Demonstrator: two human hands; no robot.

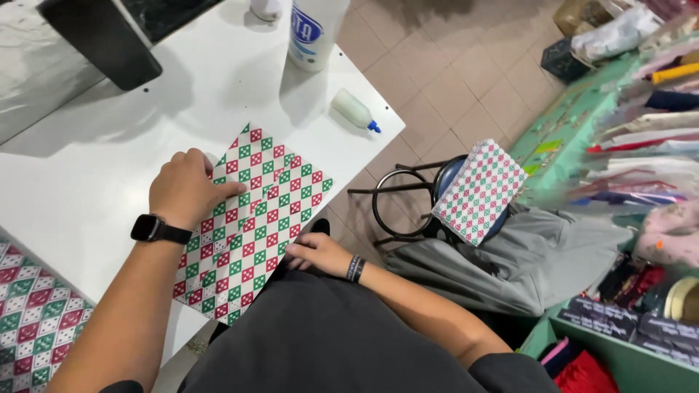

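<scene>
The sheet of wrapping paper, checked in red, green and white, lies flat on the white table with its near corner hanging just over the table's edge toward the person's lap. The left hand rests palm down on the sheet's upper left part, fingers loosely curled and pressing the paper to the table; it grips nothing. The right hand sits at the sheet's lower right edge, fingers narrow and bent over the rim of the paper, seemingly pinching or smoothing it there. To handle this well, I judge the left hand should keep steady downward pressure so the sheet cannot slide, while the right works along the edge in line with the printed squares, which serve as a ready guide. A small glue bottle with a blue tip lies on its side farther up the table, well apart from the paper, beside a larger white bottle. More of the same patterned paper lies at the near left, and a stack of it rests on a stool to the right.
</scene>
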